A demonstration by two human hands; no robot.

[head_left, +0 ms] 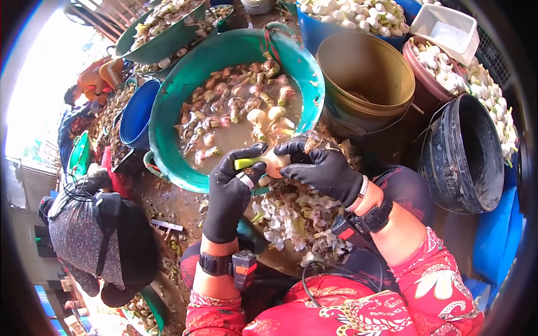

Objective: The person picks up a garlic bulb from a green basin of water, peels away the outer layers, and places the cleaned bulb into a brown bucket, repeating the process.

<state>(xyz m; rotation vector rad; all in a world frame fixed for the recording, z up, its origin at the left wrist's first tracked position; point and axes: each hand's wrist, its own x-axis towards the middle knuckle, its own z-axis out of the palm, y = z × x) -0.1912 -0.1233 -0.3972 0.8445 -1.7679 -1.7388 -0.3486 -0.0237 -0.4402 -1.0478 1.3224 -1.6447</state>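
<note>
Presently | bulb (276,166): by basin's (166,115) near-right rim | left hand (231,178): nearly closed, pinching its stem | right hand (332,172): half-curled, fingertips gripping its body | step, apparently: peeling | next move calls for: steady stem, light skin-tug

White glare (33,84) floods the left — wooden slats (114,15), littered brown floor (182,210).

A pale, pinkish bulb (276,165) sits sideways at the frame's centre, partly hidden, green stem (244,163) pointing left.
</note>
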